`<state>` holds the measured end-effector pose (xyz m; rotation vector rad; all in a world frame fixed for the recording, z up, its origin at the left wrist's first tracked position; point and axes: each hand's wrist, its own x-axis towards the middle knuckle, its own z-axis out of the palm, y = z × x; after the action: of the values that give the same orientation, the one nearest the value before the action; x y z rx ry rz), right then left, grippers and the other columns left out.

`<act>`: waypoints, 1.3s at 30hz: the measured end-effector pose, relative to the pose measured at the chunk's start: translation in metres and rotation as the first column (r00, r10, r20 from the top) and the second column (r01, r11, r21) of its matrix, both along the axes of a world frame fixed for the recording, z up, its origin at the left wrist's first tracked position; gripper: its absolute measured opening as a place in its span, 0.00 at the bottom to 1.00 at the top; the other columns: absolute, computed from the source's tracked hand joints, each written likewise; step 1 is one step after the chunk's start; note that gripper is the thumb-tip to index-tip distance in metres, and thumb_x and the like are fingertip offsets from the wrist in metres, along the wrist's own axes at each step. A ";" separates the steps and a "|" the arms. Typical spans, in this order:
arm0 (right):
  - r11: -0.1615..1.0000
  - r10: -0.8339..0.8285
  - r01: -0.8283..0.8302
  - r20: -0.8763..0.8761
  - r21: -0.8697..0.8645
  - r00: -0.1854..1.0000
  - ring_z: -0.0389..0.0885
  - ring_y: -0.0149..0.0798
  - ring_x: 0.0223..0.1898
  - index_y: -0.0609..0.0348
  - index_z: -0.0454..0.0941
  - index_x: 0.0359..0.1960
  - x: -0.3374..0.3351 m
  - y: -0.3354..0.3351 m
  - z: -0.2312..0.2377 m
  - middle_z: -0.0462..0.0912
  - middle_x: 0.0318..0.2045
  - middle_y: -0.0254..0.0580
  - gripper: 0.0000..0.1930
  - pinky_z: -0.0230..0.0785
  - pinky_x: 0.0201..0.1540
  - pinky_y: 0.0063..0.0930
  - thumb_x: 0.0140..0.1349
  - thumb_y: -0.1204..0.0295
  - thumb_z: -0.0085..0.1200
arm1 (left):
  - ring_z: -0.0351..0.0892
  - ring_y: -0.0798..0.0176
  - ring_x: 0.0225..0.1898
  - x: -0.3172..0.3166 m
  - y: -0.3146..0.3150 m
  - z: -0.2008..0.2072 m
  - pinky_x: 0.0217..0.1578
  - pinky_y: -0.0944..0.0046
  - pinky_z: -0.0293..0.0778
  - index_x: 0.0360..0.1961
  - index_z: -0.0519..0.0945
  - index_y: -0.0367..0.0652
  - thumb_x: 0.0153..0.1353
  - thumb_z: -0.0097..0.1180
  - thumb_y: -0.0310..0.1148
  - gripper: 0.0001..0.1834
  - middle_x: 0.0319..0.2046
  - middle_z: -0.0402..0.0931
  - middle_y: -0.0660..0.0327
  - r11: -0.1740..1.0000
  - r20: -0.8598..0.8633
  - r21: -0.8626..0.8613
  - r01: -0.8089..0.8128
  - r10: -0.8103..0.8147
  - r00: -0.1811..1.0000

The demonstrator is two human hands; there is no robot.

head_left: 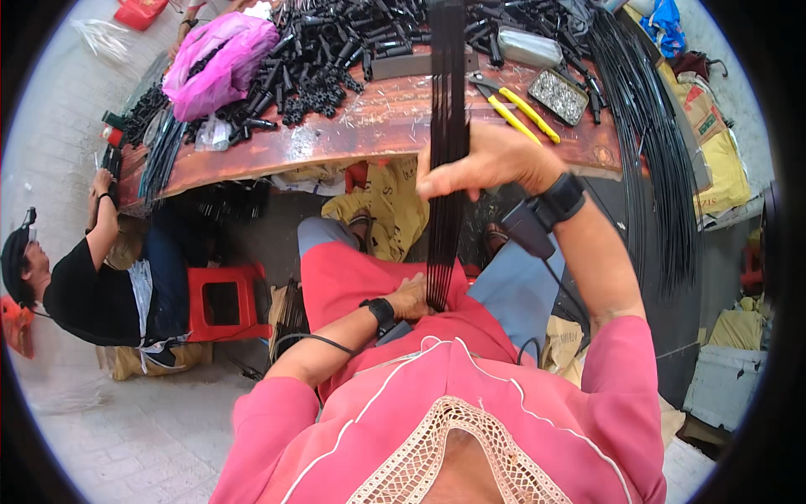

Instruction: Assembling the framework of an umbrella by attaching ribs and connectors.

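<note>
A long bundle of thin black rods (pixel 447 92) stands before me, its top over the table and its lower end at my lap. My right hand (pixel 491 160) is closed around the bundle at the table's near edge, thumb across the front and most fingers hidden behind. Down at the lap, my left hand (pixel 409 296) grips around the rods' lower ends, its fingertips partly hidden. Pliers with yellow handles (pixel 522 111) lie on the table just beyond my right hand. Beside them is a metal tin (pixel 560 96) of small shiny pins.
Short black tubular parts (pixel 336 50) heap along the worn red-brown table (pixel 369 126). A pink plastic bag (pixel 220 65) lies at left. More long black rods (pixel 651 143) hang over the right edge. A co-worker (pixel 101 281) sits at left near a red stool (pixel 225 301).
</note>
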<state>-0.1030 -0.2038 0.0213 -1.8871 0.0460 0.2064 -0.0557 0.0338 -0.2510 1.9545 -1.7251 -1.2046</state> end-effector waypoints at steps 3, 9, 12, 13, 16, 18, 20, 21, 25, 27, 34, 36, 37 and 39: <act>0.998 0.057 -0.056 -0.007 0.035 0.998 0.76 0.25 0.23 0.57 0.82 0.34 0.012 0.005 -0.019 0.79 0.26 0.30 0.15 0.69 0.21 0.20 0.53 0.59 0.67 | 0.76 0.47 0.47 0.012 -0.009 0.027 0.48 0.46 0.69 0.43 0.84 0.51 0.45 0.67 0.38 0.20 0.45 0.78 0.54 0.994 -0.191 0.094 0.056 -0.037 0.981; 0.985 0.156 -0.153 -0.025 0.079 0.987 0.76 0.26 0.23 0.59 0.82 0.34 0.028 0.007 -0.032 0.80 0.26 0.31 0.16 0.69 0.20 0.19 0.53 0.60 0.66 | 0.81 0.67 0.30 0.100 -0.013 0.198 0.36 0.65 0.76 0.34 0.84 0.35 0.54 0.62 0.33 0.11 0.28 0.83 0.58 0.861 -0.290 -0.214 -0.460 0.394 0.872; 0.976 0.195 -0.195 0.010 0.096 0.981 0.76 0.26 0.23 0.59 0.82 0.34 0.036 0.009 -0.030 0.80 0.26 0.31 0.15 0.69 0.20 0.20 0.53 0.61 0.66 | 0.82 0.67 0.37 0.115 -0.039 0.298 0.43 0.69 0.75 0.45 0.82 0.34 0.64 0.56 0.32 0.13 0.35 0.83 0.59 0.479 -0.610 -0.489 -0.729 0.409 0.679; 0.979 0.190 -0.189 -0.005 0.075 0.982 0.76 0.26 0.23 0.59 0.82 0.34 0.039 0.009 -0.030 0.80 0.25 0.31 0.15 0.70 0.21 0.20 0.53 0.61 0.66 | 0.82 0.67 0.39 0.111 -0.055 0.318 0.44 0.69 0.75 0.50 0.80 0.33 0.65 0.55 0.31 0.15 0.37 0.83 0.58 0.393 -0.696 -0.515 -0.762 0.328 0.639; 0.974 0.221 -0.219 -0.021 0.058 0.975 0.77 0.26 0.25 0.59 0.82 0.34 0.049 0.017 -0.033 0.80 0.26 0.30 0.14 0.70 0.23 0.22 0.54 0.62 0.66 | 0.82 0.62 0.47 0.111 -0.089 0.336 0.50 0.63 0.76 0.59 0.72 0.35 0.70 0.49 0.34 0.20 0.43 0.82 0.51 0.565 -0.635 -0.554 -0.611 0.187 0.749; 0.978 0.209 -0.209 -0.011 0.028 0.978 0.77 0.26 0.27 0.59 0.82 0.34 0.051 0.019 -0.033 0.81 0.27 0.31 0.13 0.71 0.26 0.22 0.54 0.62 0.65 | 0.83 0.59 0.45 0.112 -0.096 0.338 0.48 0.63 0.78 0.56 0.75 0.34 0.70 0.48 0.33 0.18 0.42 0.82 0.50 0.654 -0.617 -0.516 -0.554 0.164 0.769; 0.969 0.234 -0.237 0.055 0.071 0.971 0.78 0.26 0.28 0.60 0.82 0.36 0.053 0.013 -0.043 0.82 0.27 0.32 0.15 0.71 0.26 0.22 0.54 0.62 0.66 | 0.84 0.59 0.44 0.112 -0.099 0.337 0.46 0.63 0.79 0.55 0.76 0.33 0.70 0.49 0.33 0.18 0.41 0.82 0.50 0.683 -0.623 -0.489 -0.543 0.162 0.765; 0.956 0.256 -0.270 0.120 0.113 0.959 0.78 0.26 0.28 0.61 0.82 0.39 0.053 0.011 -0.048 0.83 0.28 0.33 0.18 0.71 0.26 0.21 0.53 0.61 0.67 | 0.84 0.59 0.42 0.111 -0.100 0.337 0.45 0.62 0.80 0.55 0.76 0.33 0.70 0.48 0.32 0.17 0.41 0.82 0.50 0.683 -0.634 -0.472 -0.558 0.178 0.753; 0.929 0.203 -0.248 0.180 0.274 0.962 0.79 0.26 0.29 0.63 0.80 0.47 0.040 0.005 -0.042 0.84 0.31 0.35 0.25 0.71 0.27 0.18 0.56 0.55 0.64 | 0.85 0.59 0.40 0.107 -0.099 0.337 0.44 0.62 0.81 0.54 0.76 0.33 0.70 0.47 0.30 0.17 0.39 0.82 0.50 0.670 -0.595 -0.506 -0.544 0.186 0.782; 0.805 0.147 -0.242 0.213 0.541 0.966 0.81 0.27 0.31 0.64 0.76 0.53 0.032 0.002 -0.048 0.85 0.34 0.37 0.30 0.71 0.28 0.16 0.62 0.49 0.57 | 0.85 0.58 0.40 0.102 -0.096 0.339 0.43 0.63 0.80 0.56 0.75 0.33 0.70 0.46 0.29 0.17 0.39 0.82 0.50 0.669 -0.596 -0.511 -0.540 0.177 0.783; 0.947 -0.057 -0.024 0.239 0.320 0.969 0.78 0.25 0.34 0.63 0.78 0.46 0.012 0.014 -0.060 0.82 0.32 0.34 0.20 0.72 0.35 0.23 0.68 0.56 0.51 | 0.84 0.55 0.37 0.071 -0.067 0.356 0.40 0.62 0.80 0.62 0.66 0.29 0.69 0.42 0.25 0.21 0.38 0.82 0.45 0.631 -0.416 -0.682 -0.370 0.081 0.906; 0.989 -0.120 0.057 0.507 0.137 0.853 0.79 0.26 0.32 0.65 0.79 0.42 0.012 0.022 -0.056 0.83 0.29 0.35 0.19 0.73 0.38 0.25 0.67 0.57 0.52 | 0.84 0.51 0.36 0.071 -0.060 0.355 0.40 0.59 0.81 0.67 0.57 0.30 0.69 0.45 0.28 0.28 0.39 0.81 0.40 0.606 -0.323 -0.772 -0.189 -0.119 0.939; 0.951 -0.240 0.108 0.470 0.290 0.849 0.80 0.27 0.30 0.66 0.79 0.40 0.006 0.027 -0.049 0.84 0.28 0.37 0.19 0.74 0.37 0.24 0.67 0.58 0.52 | 0.84 0.49 0.36 0.071 -0.058 0.348 0.40 0.57 0.81 0.69 0.51 0.31 0.68 0.47 0.30 0.32 0.39 0.80 0.37 0.553 -0.288 -0.826 -0.109 -0.248 0.925; 0.988 -0.032 -0.006 0.243 0.157 0.969 0.81 0.27 0.30 0.67 0.80 0.38 0.007 0.016 -0.050 0.84 0.27 0.37 0.18 0.74 0.37 0.23 0.67 0.60 0.51 | 0.82 0.41 0.44 0.049 -0.033 0.337 0.45 0.48 0.80 0.73 0.44 0.44 0.58 0.62 0.53 0.52 0.47 0.74 0.31 0.508 -0.625 -0.692 -0.513 -0.066 0.778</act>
<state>-0.0959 -0.1875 -0.0285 -1.7422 -0.1230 -0.0332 -0.0065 0.0012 0.0860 0.9921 -1.2380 -0.5431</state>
